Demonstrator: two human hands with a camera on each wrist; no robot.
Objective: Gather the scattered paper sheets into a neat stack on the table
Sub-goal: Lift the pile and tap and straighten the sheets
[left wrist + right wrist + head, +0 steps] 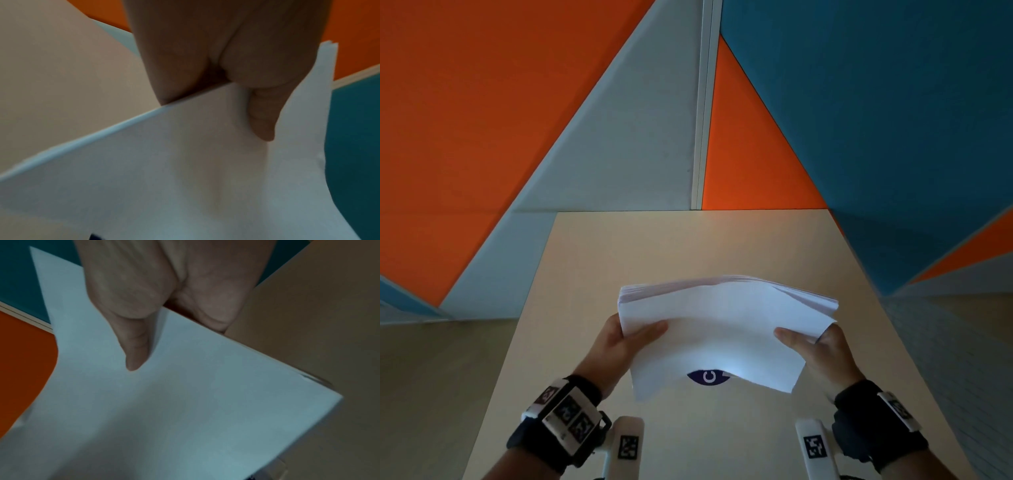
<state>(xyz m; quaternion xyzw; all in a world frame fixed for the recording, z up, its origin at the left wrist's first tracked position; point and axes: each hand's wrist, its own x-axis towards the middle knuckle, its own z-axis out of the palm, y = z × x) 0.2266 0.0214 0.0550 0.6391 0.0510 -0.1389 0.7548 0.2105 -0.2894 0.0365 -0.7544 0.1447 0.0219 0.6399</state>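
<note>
A thick bundle of white paper sheets (719,329) is held up above the beige table (688,246), tilted toward me, its far edges slightly fanned. My left hand (626,337) grips its left edge, thumb on top and fingers hidden underneath. On the opposite edge my right hand (811,342) grips in the same way. In the left wrist view the thumb (263,116) presses on the sheets (185,178). The right wrist view shows the other thumb (135,350) lying on the paper (185,402).
A dark blue round sticker (709,377) with a white letter lies on the table under the near edge of the bundle. Orange, grey and teal wall panels (619,120) stand behind the table's far edge. Floor lies to either side.
</note>
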